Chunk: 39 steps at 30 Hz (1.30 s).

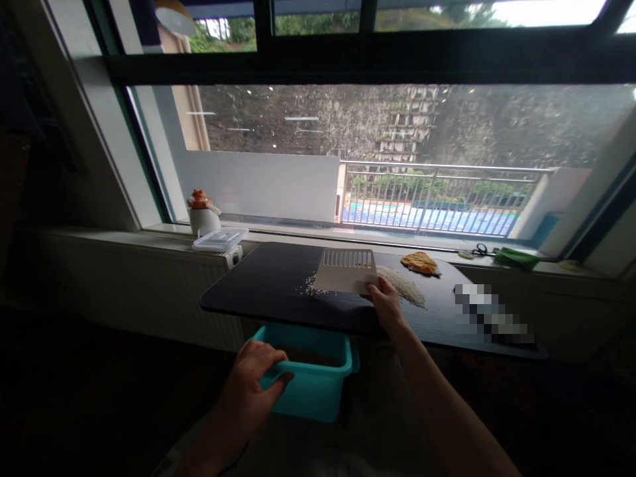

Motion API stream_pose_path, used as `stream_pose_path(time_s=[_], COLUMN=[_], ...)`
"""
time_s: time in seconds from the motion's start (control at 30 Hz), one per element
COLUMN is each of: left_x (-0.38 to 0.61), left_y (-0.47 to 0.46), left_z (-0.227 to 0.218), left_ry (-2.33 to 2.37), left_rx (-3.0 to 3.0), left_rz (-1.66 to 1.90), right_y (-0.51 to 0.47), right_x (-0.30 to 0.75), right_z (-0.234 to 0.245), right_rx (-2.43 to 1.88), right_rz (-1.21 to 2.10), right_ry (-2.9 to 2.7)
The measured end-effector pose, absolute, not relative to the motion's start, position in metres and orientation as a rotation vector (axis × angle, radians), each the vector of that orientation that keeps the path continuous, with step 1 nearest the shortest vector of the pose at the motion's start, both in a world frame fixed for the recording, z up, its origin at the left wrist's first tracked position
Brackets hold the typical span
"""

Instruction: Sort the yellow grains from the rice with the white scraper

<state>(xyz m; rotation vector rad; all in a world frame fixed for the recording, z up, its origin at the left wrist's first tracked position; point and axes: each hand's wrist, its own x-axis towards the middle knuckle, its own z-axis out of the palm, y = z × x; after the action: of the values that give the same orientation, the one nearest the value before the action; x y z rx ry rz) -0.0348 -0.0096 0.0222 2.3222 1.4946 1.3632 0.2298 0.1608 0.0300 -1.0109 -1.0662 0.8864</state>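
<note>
My left hand (258, 377) grips the near-left rim of a turquoise plastic bin (315, 394), thumb outside, just below the table's front edge. Brown grainy material (311, 356) lies inside the bin. My right hand (385, 301) pinches the near-right corner of a pale slotted scoop (342, 275), held over the dark table (263, 278). Slots run along the scoop's far part, and a few small bits show at them. A pile of white grains (405, 286) lies right of the scoop. Scattered pale grains (311, 286) lie at its left edge.
A yellow cloth (421, 262) lies at the table's back right, beyond the pile. A blurred-out object (491, 315) sits at the right. On the sill are scissors (479, 250), a green item (517, 258), a clear plastic box (220, 239) and a white pot (204, 218).
</note>
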Motion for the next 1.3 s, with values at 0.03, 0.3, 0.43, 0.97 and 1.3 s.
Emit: stream_pose_path(time_s=[0.03,0.3,0.43,0.97,1.3], left_x=[-0.035,-0.037,-0.040,-0.038,-0.028], left_y=[-0.010,-0.009,-0.012,-0.014,-0.012], left_z=[0.022,0.020,0.022,0.024,0.019], left_ry=[1.492,1.509,1.536,1.538,1.475], left_rx=[2.322,2.313,2.302,2.279,2.280], left_rz=[1.360,1.336,1.333,1.326,1.331], right_y=[0.160,0.148,0.138,0.134,0.149], right_x=[0.230,0.231,0.234,0.222,0.247], right_z=[0.031,0.032,0.031,0.030,0.029], right_rx=[-1.010,-0.997,-1.010,-0.920,-1.044], right_rz=[0.890,0.903,0.919,1.060,0.794], right_ry=[-1.061,-1.055,-1.094,-1.134,-0.919])
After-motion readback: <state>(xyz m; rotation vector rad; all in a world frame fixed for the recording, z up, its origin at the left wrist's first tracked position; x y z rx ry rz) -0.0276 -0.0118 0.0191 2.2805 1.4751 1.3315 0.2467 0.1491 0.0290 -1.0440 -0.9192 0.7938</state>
